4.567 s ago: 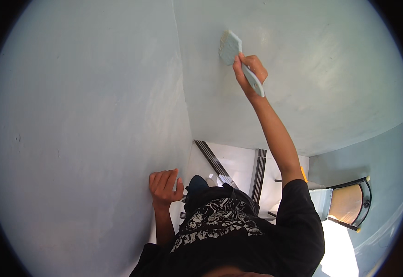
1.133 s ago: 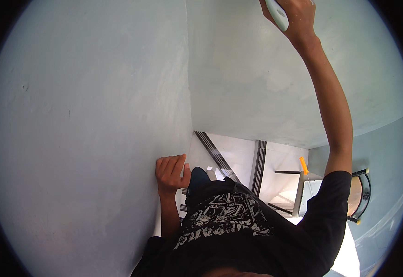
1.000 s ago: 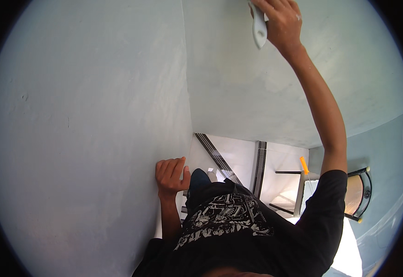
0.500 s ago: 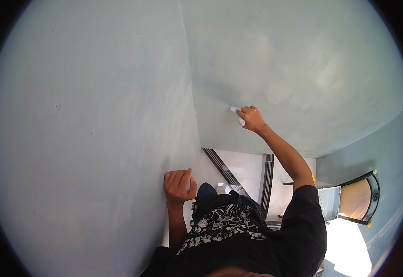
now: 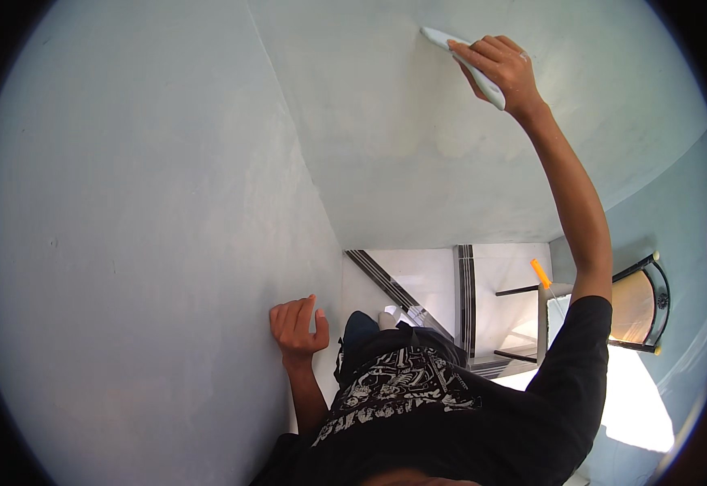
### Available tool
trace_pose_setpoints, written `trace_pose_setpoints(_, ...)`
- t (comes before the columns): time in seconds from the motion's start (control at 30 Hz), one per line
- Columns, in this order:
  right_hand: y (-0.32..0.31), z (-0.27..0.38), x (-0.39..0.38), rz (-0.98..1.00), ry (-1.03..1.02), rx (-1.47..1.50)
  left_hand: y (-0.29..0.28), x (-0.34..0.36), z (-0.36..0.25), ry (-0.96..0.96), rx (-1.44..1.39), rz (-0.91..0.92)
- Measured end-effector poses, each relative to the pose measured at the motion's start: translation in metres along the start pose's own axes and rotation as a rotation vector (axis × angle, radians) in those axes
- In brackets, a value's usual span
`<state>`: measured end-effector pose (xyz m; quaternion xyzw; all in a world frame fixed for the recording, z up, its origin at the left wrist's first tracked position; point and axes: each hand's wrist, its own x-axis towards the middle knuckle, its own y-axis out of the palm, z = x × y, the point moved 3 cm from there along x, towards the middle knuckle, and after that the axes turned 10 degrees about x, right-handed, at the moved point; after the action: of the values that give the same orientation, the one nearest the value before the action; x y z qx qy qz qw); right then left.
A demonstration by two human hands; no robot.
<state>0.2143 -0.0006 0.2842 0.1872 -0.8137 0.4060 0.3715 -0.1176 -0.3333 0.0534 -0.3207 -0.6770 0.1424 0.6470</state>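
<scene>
My right hand grips the handle of a wide, pale paintbrush held against the grey-blue wall ahead, high in the view, its handle slanting down to the right. My left hand is low, near or against the left wall; its fingers are slightly bent, with the thumb apart and nothing held. I wear a black printed T-shirt.
A white tiled floor with dark striped bands lies below me. At the right, a chair with black metal frame bears a pale container and an orange-handled tool. A curved side wall borders it, with bright light falling low there.
Half a second ago my right hand and brush were low on the front wall; they are higher and farther right now. My left hand stays low by the left wall. The view has shifted slightly.
</scene>
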Motion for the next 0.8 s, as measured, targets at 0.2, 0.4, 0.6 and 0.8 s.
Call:
trace_pose_setpoints(0.2,-0.031,0.012,0.035,-0.331,-0.057,-0.138,-0.002,-0.004,0.001,-0.009,0.030,0.005)
trace_pose_setpoints(0.4,0.065,0.046,-0.103,-0.157,0.154,-0.085,0.002,-0.001,0.001,-0.010,0.022,0.013)
trace_pose_setpoints(0.6,0.111,0.107,-0.166,0.106,0.299,0.183,-0.002,-0.002,0.001,0.002,0.025,0.005)
trace_pose_setpoints(0.8,0.136,0.099,-0.201,0.454,0.493,0.291,-0.001,0.000,-0.002,0.003,0.019,0.003)
